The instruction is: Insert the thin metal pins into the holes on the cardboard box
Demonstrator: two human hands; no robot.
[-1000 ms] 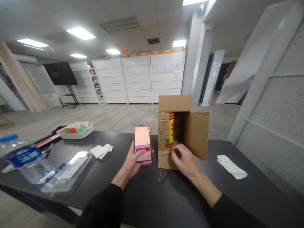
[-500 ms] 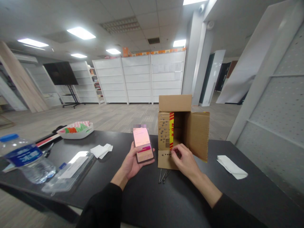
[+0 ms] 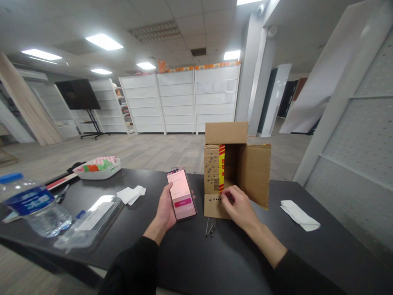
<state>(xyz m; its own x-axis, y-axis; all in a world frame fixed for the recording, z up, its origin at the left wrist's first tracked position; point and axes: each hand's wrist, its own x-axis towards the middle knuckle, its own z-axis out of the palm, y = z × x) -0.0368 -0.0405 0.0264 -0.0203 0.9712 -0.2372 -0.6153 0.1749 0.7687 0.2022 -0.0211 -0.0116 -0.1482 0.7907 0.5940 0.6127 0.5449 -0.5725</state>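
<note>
Left grip [image 3: 166,209] wrapped about a phone [image 3: 181,198]: thumb along its left edge, fingertips showing past the right. Phone tilted, its lit screen pink with a darker pink bar low down.

Right grip [image 3: 241,207] up against the lower front of a cardboard box [image 3: 211,166], fingers curled, thumb and index drawn near each other; whether anything is pinched between them, cannot tell. Just left of those fingertips, a row of small dark holes in the lower panel; above them, a red-and-yellow tape strip [image 3: 221,166]. Box mouth faces the wearer, one flap swung out to the right above the right grip.

Between the two grips, slightly nearer the wearer, several thin metal nails or screws [image 3: 210,229] on the black bench [image 3: 187,258].

Left of the left grip: folded tissue [image 3: 131,195], clear plastic case [image 3: 92,219], then a water bottle [image 3: 33,207]. Beyond the tissue, a white basket [image 3: 102,173]. Well right of the right grip, another tissue [image 3: 300,215].
</note>
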